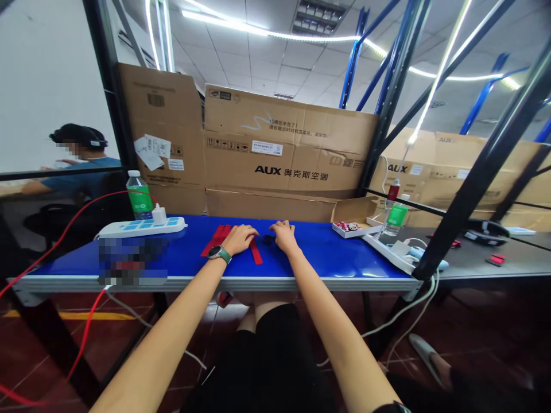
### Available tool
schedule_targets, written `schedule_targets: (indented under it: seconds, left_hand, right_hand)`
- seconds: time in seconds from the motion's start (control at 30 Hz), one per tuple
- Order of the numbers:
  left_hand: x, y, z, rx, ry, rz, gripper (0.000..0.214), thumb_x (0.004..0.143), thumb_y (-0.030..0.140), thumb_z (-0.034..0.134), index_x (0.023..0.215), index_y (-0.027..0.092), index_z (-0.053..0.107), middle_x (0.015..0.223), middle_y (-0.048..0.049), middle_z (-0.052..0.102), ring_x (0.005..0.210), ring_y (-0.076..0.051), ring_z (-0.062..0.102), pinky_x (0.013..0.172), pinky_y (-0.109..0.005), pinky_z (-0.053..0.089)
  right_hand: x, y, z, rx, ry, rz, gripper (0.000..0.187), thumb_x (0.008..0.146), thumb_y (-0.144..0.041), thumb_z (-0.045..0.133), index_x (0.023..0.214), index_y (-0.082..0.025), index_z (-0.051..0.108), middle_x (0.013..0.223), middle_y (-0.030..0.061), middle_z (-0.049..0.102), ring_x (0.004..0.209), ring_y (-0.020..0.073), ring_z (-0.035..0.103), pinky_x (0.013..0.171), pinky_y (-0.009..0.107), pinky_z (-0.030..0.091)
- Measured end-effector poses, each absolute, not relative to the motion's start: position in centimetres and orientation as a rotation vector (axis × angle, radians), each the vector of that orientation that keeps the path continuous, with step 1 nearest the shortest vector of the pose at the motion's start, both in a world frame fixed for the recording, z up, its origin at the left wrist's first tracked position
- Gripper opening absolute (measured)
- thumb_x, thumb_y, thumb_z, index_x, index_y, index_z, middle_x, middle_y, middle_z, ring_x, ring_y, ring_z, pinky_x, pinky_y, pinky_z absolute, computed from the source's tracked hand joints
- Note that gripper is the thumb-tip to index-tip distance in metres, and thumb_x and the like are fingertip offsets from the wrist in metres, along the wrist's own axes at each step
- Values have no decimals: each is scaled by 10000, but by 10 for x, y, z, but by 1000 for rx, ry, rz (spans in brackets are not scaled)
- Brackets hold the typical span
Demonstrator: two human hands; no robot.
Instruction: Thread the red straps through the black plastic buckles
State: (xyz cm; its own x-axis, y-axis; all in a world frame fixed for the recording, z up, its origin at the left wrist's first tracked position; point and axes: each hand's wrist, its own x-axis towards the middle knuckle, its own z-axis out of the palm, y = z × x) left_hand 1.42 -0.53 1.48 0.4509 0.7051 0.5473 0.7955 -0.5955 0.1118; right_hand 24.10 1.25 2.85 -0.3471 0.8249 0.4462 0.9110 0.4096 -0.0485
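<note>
My left hand (pixel 240 238), with a watch (pixel 219 253) on its wrist, lies palm down over red strips (pixel 214 241) on the blue tabletop. Its fingers are loosely bent and point right, and nothing shows in them. Another red strip (pixel 256 252) extends out from below this hand. Between my hands sits a small black object (pixel 269 239), too blurred to name. My right hand (pixel 284 236) is just right of it, fingers bent and somewhat apart, with no held thing visible. Whether its fingertips touch the black object is unclear.
A white power strip (pixel 142 227) and a water bottle (pixel 140 198) stand at left. A small open box (pixel 348 229), another bottle (pixel 396 217) and a second power strip (pixel 390 252) are at right. Cardboard (pixel 284 149) walls the back. A person (pixel 86 166) sits far left.
</note>
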Motion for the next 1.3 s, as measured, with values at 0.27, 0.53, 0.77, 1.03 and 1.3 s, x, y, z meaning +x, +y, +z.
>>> schedule_targets:
  seconds: [0.27,0.53,0.77,1.03,1.3]
  left_hand:
    - [11,-5,13,-2468,-1418,-915,307,918,152,479,1050,251,739,1137,-54,714,1069,-232,646,991,-388,472]
    - [14,-4,17,-2519,-1161,-1275,372,879,281,678,1242,202,657,1209,-96,705,1103,-249,657,988,-368,507]
    - [14,-9,24,-2364,-1247,-1578,139,916,274,628,959,204,739,970,-67,767,902,-225,700,877,-329,521]
    - [1,-2,20,-1820,-1510,-1654,169,942,180,510,939,195,679,991,-117,658,958,-260,629,879,-356,469]
    - [-3,-1,18,-1720,-1566,-1671,160,976,222,476,965,201,634,980,-109,671,919,-253,636,828,-334,452]
  right_hand:
    - [224,14,22,-1402,-2507,-515,327,920,-84,488,1125,-178,724,1161,155,718,1267,303,451,1104,515,241]
    - [217,27,20,-980,-2052,160,230,959,-253,524,1115,-214,688,1066,62,761,983,204,694,927,322,482]
    - [218,20,21,-691,-2013,349,251,958,-214,508,1180,-216,626,995,40,723,936,190,667,912,331,492]
    - [218,-5,23,-654,-2680,-163,414,924,-71,565,1161,-359,745,1430,61,497,1193,273,436,949,426,388]
    - [209,-11,38,-648,-2378,-545,254,1000,-131,472,1084,-245,682,1261,95,636,1197,230,492,1010,397,295]
